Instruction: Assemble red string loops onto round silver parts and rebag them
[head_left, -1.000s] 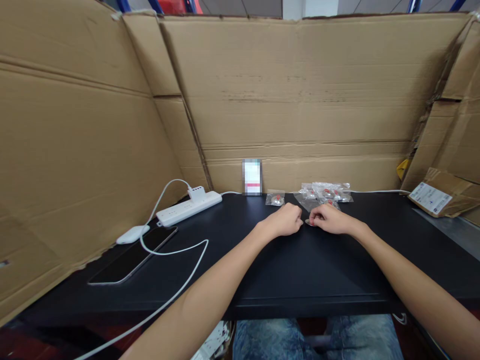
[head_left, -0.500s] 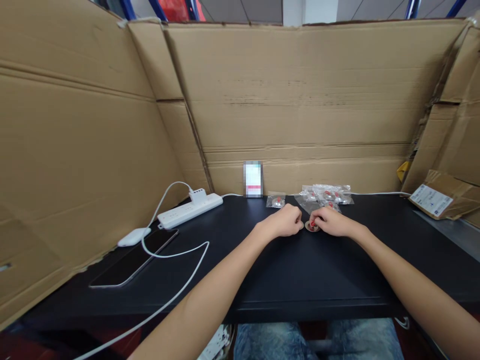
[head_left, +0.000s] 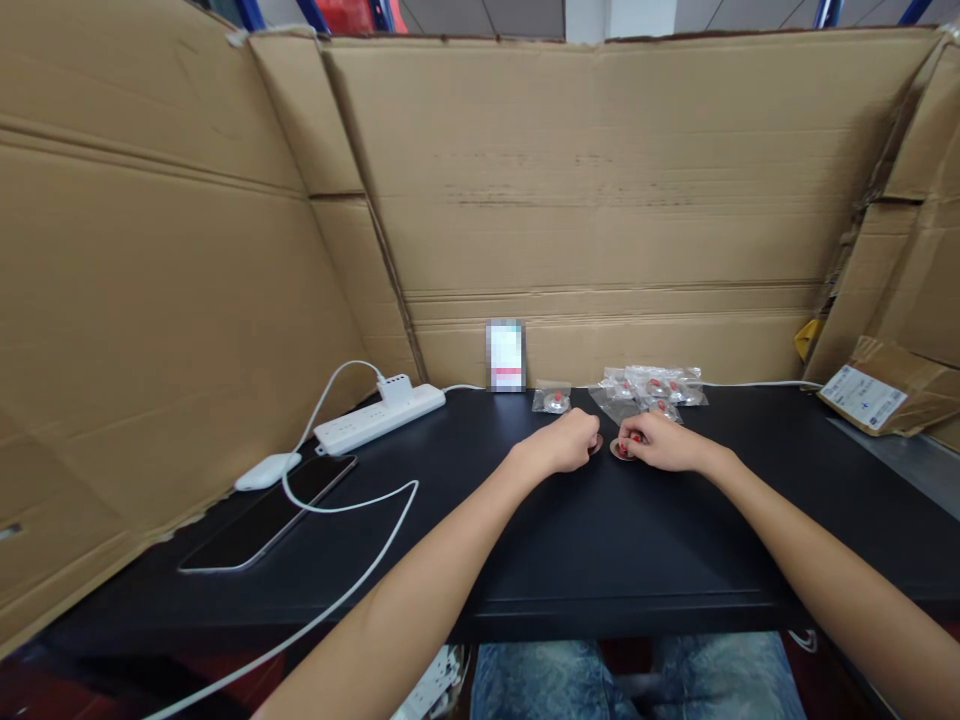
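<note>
Toward the far side of the black desk point(head_left: 540, 560) are two small round pieces, and honestly they're tough to make out. The left hand point(head_left: 568, 440) is curled up and hides most of the left disc point(head_left: 597, 444); just an edge pokes out on the side facing the other hand. Fingertips are hidden, so can't tell if they're pinching it. The right hand point(head_left: 651, 440) has its fingers bunched, pinching the red bit of the right disc point(head_left: 619, 451), which sits right under the fingertips and is partly blocked by them. Behind the hands: one small plastic bag point(head_left: 556, 401) with a red-topped piece, plus a bag pile point(head_left: 651, 383) too overlapped to count. The upright screen point(head_left: 506, 356) is pixelated, and both forearms point(head_left: 427, 560) get cut off by the frame.
</note>
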